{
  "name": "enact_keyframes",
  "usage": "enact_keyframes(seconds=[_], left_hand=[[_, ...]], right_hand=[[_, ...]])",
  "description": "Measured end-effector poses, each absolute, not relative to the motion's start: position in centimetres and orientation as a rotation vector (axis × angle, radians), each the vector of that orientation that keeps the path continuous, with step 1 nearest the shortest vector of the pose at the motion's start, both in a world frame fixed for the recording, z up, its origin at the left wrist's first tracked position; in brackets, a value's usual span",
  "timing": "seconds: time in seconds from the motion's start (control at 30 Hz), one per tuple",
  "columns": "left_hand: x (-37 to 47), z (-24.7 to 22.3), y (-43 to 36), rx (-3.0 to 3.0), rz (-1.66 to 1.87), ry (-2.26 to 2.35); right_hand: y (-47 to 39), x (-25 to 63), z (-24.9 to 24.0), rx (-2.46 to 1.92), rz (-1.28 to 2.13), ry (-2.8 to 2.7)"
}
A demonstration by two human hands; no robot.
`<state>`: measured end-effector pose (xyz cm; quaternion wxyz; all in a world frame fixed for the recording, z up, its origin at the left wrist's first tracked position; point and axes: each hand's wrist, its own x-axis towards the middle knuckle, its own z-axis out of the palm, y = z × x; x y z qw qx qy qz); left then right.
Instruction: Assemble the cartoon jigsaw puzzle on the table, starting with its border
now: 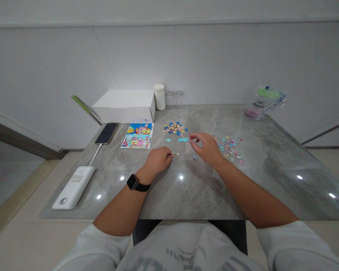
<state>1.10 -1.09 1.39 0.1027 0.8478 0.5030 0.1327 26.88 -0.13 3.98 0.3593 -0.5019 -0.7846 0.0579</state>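
Observation:
My left hand (159, 160), with a black watch on its wrist, is closed at the left end of a small multicoloured puzzle strip (175, 153). My right hand (203, 147) has thumb and forefinger a little apart at the right end of a light-blue joined strip (183, 139); whether a piece is between them is too small to tell. A single light-blue piece (168, 140) lies left of that strip. One loose piece (194, 158) lies below my right hand. Beyond the strip sits a pile of pieces (175, 128), and a spread-out pile (231, 148) lies right of my right hand.
A printed picture sheet (137, 136) lies left of the pieces, with a phone (107, 133) and a white power bank (74, 187) further left. Behind stand a white box (124, 105), a white bottle (159, 97) and glass jars (174, 99). A plastic bag (264, 102) is at the back right.

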Motion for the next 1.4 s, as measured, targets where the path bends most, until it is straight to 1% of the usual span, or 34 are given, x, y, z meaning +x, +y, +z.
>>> enact_keyframes(seconds=[0.13,0.27,0.37,0.47,0.57,0.67,0.8,0.97,1.13,1.4], left_hand=[[1.0,1.3,-1.0,2.518,0.397,1.486],[0.7,1.1,-0.8,2.551,0.442,1.432],[0.8,1.0,-0.7,2.578,0.516,1.351],[1.4,0.9,-1.0,2.556,0.608,1.196],[2.3,0.8,-1.6,2.518,0.589,1.047],[2.9,0.7,-2.2,2.521,0.509,0.913],[3.3,0.8,-2.6,2.531,0.439,0.790],[3.3,1.0,-2.7,2.558,0.403,0.771],[3.3,0.9,-2.8,2.577,0.392,0.764],[3.4,1.0,-2.8,2.581,0.378,0.755]], right_hand=[[-0.9,30.6,7.4,-1.304,0.064,-1.881],[-1.7,35.3,8.3,-1.390,0.028,-1.728],[-1.5,39.3,6.9,-1.489,0.011,-1.560],[-0.7,43.0,4.2,-1.587,0.016,-1.403],[-0.1,45.4,1.8,-1.728,0.018,-1.370],[0.1,46.0,0.8,-1.778,0.013,-1.417],[-0.2,45.4,1.3,-1.784,0.005,-1.491],[-0.9,45.1,2.2,-1.850,0.043,-1.595],[-1.3,46.4,2.3,-2.006,0.063,-1.653],[-1.6,48.0,1.1,-2.297,0.312,-1.869]])
